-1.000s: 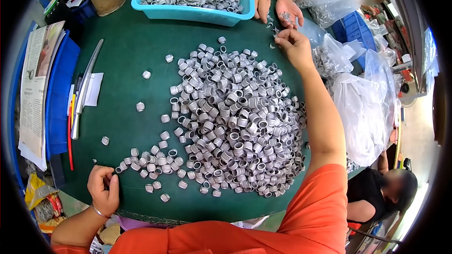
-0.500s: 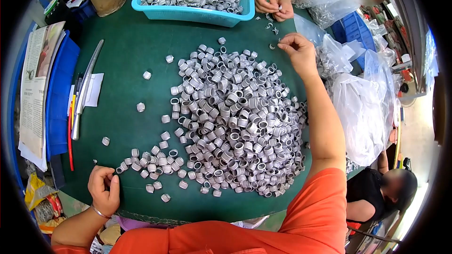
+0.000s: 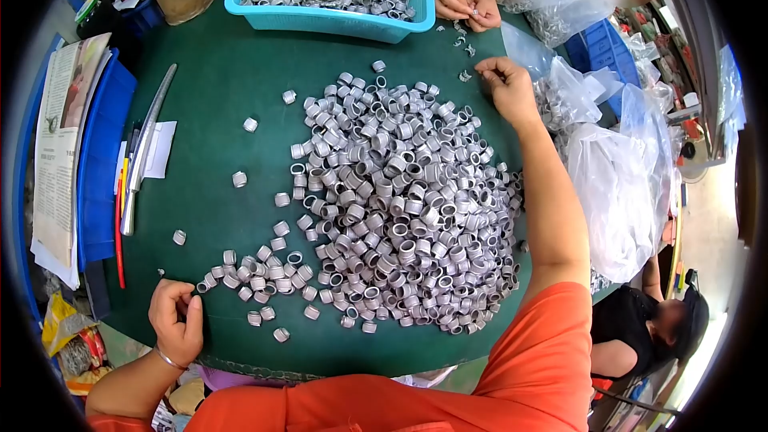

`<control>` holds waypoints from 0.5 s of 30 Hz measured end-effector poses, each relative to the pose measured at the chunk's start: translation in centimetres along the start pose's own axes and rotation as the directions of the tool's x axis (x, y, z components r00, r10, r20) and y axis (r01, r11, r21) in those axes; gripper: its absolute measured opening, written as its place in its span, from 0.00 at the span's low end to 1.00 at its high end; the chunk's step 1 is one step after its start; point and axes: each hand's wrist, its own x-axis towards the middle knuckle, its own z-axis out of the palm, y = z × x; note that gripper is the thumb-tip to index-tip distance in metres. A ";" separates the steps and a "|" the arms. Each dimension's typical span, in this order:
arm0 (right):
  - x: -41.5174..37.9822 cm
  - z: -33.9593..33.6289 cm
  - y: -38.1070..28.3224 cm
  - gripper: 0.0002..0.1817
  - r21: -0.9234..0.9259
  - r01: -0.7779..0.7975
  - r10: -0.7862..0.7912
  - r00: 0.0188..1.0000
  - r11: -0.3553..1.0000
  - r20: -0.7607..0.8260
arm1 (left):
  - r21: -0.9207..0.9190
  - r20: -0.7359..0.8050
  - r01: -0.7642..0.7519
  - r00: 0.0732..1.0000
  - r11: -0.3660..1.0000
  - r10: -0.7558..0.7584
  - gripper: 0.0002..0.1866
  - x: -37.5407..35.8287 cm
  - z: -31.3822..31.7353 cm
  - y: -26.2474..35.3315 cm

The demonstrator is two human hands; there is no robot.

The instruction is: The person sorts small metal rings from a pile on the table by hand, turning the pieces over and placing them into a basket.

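Observation:
A large heap of small grey metal rings (image 3: pixel 400 200) covers the middle of the green table. Beyond its far right side is my right hand (image 3: pixel 512 92), thumb and forefinger pinched together, with nothing visible between them. Just left of those fingertips lie small curved metal bits (image 3: pixel 465 76). At the near left, my left hand (image 3: pixel 176 320) rests on the table edge with its fingers curled in; whatever they hold is hidden. A ring (image 3: pixel 202 288) lies beside its knuckles, at the end of a smaller spread of rings (image 3: pixel 268 276).
At the far edge stands a blue plastic basket (image 3: pixel 336 22) full of rings. Another person's hands (image 3: pixel 468 4) work beside it. Plastic bags (image 3: pixel 612 192) line the right side. A blue tray (image 3: pixel 100 168) with newspapers and a long metal tool (image 3: pixel 148 140) lie left.
A small metal bit at my right fingertips now lies with another on the table. My right hand has drawn slightly right. My left hand stays in place.

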 end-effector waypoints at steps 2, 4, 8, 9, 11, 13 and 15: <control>0.0 0.0 -0.1 0.06 -0.005 0.003 -0.003 1.000 1.000 -0.001 | 0.000 0.002 0.001 1.000 1.000 -0.001 0.07 0.0 0.0 0.0; -0.2 0.2 -0.1 0.06 -0.009 0.006 -0.006 1.000 1.000 -0.003 | 0.004 0.004 0.012 1.000 1.000 -0.012 0.07 0.0 0.0 0.1; -0.5 0.7 -0.3 0.05 -0.130 0.161 -0.162 0.987 0.978 0.004 | 0.008 0.007 -0.002 1.000 1.000 0.002 0.07 0.1 0.0 0.1; -0.6 0.7 -0.4 0.04 -0.176 0.198 -0.196 0.980 0.964 0.027 | 0.008 0.007 -0.003 1.000 1.000 0.003 0.07 0.1 0.0 0.1; -0.8 0.7 -0.5 0.04 -0.141 0.156 -0.161 0.987 0.978 -0.025 | 0.010 0.005 -0.005 1.000 1.000 0.005 0.07 0.1 0.0 0.0; -1.2 0.6 -1.2 0.04 -0.069 0.069 -0.075 0.993 0.995 -0.096 | 0.009 0.003 -0.003 1.000 1.000 0.003 0.06 0.1 0.0 0.1; -1.4 0.4 -1.1 0.04 -0.054 0.052 -0.057 0.994 0.997 -0.093 | 0.008 0.006 0.002 1.000 1.000 -0.002 0.06 0.0 0.0 0.1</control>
